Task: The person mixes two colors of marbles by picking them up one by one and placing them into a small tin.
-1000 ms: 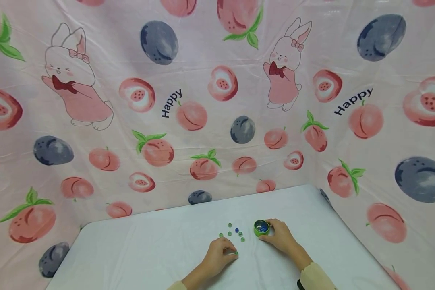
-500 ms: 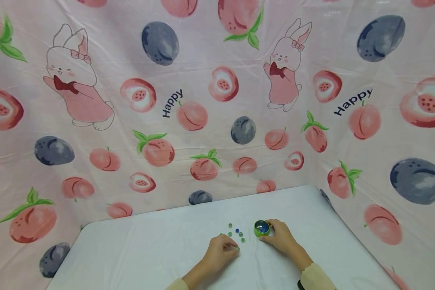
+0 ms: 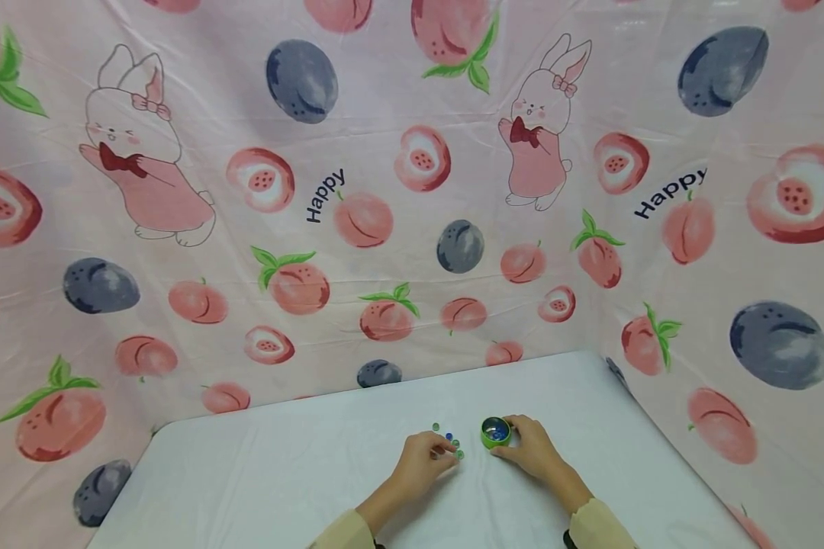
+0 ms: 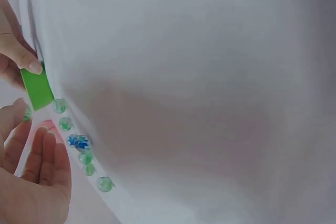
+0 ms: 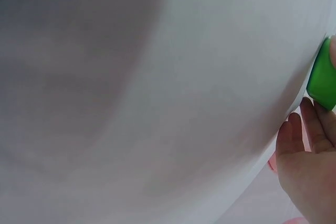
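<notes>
My left hand (image 3: 419,461) pinches a green glass marble (image 4: 28,112) between thumb and forefinger, its other fingers loosely bent. It hovers close to the loose marbles, hiding some of them in the head view. My right hand (image 3: 537,450) grips the side of a small round bright-green container (image 3: 496,444), fingers behind and thumb in front. Blue marbles (image 3: 497,431) show inside through its open top. In the left wrist view, several green marbles (image 4: 104,184) and a blue-patterned one (image 4: 82,142) lie scattered on the table beside the hand.
A white cloth covers the table (image 3: 261,473). Behind and to the right hangs a pink curtain (image 3: 357,290) printed with fruit and rabbits. A dark object (image 3: 615,370) lies at the table's right edge near the back corner.
My left hand has moved right and away from me with the pinched marble, toward the container. My right hand and the container stay where they were.
</notes>
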The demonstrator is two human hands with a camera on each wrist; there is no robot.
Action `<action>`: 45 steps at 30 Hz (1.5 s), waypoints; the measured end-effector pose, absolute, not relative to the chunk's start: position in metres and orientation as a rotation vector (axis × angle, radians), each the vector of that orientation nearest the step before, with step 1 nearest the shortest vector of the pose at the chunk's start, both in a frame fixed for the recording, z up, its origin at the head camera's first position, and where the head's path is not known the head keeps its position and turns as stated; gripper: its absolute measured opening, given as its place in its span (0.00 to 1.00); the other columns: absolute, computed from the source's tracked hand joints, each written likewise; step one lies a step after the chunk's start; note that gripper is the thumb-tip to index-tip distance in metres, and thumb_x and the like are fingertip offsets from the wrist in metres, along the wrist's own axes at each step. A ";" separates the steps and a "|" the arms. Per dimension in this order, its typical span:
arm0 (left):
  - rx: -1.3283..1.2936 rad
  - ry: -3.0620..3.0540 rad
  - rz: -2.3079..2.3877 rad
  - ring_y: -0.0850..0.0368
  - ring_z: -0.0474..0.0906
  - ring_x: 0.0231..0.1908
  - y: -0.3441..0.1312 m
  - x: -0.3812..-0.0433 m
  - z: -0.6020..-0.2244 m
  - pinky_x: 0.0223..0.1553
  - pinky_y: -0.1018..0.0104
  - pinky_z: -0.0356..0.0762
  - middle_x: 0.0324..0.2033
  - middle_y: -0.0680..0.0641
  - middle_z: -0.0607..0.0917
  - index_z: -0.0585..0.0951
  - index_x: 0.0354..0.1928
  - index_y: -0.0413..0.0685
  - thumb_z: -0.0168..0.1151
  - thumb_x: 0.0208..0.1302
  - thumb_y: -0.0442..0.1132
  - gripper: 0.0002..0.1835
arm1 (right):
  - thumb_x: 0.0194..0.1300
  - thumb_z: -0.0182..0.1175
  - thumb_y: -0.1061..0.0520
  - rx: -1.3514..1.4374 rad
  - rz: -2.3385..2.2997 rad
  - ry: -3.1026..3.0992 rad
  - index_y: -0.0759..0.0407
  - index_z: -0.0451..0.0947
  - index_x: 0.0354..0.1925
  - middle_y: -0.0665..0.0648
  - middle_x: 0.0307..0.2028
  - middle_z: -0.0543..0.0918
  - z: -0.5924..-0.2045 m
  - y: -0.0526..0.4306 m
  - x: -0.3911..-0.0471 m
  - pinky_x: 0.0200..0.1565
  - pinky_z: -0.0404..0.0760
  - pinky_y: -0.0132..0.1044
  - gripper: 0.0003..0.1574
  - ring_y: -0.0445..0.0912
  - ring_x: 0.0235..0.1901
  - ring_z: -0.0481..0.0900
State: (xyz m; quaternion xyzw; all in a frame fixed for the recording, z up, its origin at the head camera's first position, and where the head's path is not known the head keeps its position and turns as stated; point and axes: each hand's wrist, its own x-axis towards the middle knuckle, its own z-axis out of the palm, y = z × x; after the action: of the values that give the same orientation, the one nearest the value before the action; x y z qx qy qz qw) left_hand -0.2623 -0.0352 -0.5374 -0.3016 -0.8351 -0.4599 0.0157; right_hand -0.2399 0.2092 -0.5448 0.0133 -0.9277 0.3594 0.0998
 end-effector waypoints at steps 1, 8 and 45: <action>-0.938 -2.601 -1.427 0.56 0.82 0.37 -0.033 -0.263 -0.536 0.40 0.67 0.82 0.36 0.47 0.90 0.90 0.38 0.39 0.77 0.60 0.30 0.05 | 0.56 0.82 0.56 0.040 1.063 -2.740 0.71 0.80 0.58 0.65 0.53 0.85 -0.545 0.209 -0.240 0.64 0.76 0.61 0.37 0.63 0.58 0.80; -0.947 -2.598 -1.402 0.55 0.83 0.38 -0.019 -0.270 -0.531 0.41 0.67 0.82 0.36 0.47 0.90 0.90 0.38 0.40 0.77 0.61 0.32 0.05 | 0.56 0.82 0.56 0.040 1.073 -2.743 0.71 0.80 0.58 0.65 0.53 0.86 -0.544 0.211 -0.240 0.64 0.76 0.62 0.37 0.63 0.58 0.80; -0.810 -2.642 -1.444 0.55 0.81 0.39 0.040 -0.298 -0.533 0.40 0.65 0.80 0.37 0.44 0.88 0.89 0.38 0.35 0.75 0.63 0.31 0.05 | 0.57 0.81 0.58 0.058 1.114 -2.731 0.70 0.81 0.56 0.63 0.52 0.86 -0.543 0.212 -0.241 0.63 0.77 0.61 0.33 0.62 0.58 0.81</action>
State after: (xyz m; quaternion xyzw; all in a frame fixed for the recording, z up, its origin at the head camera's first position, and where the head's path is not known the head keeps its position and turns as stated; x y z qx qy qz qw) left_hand -0.2983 0.0397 -0.5328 -0.2598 -0.8473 -0.4632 0.0120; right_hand -0.2410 0.2119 -0.5428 0.0196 -0.9215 0.3759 0.0954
